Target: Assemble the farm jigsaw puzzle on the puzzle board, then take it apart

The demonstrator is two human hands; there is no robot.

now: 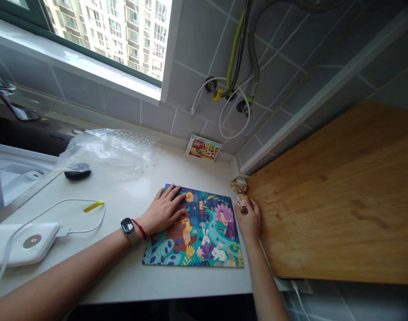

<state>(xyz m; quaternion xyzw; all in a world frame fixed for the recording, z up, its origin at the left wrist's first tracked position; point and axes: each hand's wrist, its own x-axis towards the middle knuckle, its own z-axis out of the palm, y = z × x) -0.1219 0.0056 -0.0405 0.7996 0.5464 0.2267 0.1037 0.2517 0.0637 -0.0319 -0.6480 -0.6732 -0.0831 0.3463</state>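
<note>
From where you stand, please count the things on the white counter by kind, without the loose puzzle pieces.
Puzzle board: 1
Picture card: 1
Plastic bag: 1
Power bank: 1
White cable: 1
Yellow strip: 1
Black oval object: 1
Total: 7

The person has two hands in view, one left hand [162, 209] and one right hand [249, 218]. There is one jigsaw puzzle [193, 232], with two white rabbits [219, 253] in its picture, and there are two small stacks of puzzle pieces [239, 185]. The counter also holds one picture card [203, 148], one power bank [23, 243], one white cable [81, 209], one computer mouse [77, 171], one plastic bag [106, 151], and one yellow strip [93, 206]. One wooden cutting board [334, 191] lies beside them. The left wrist wears one smartwatch [128, 227] and one red bracelet [140, 228].
</note>
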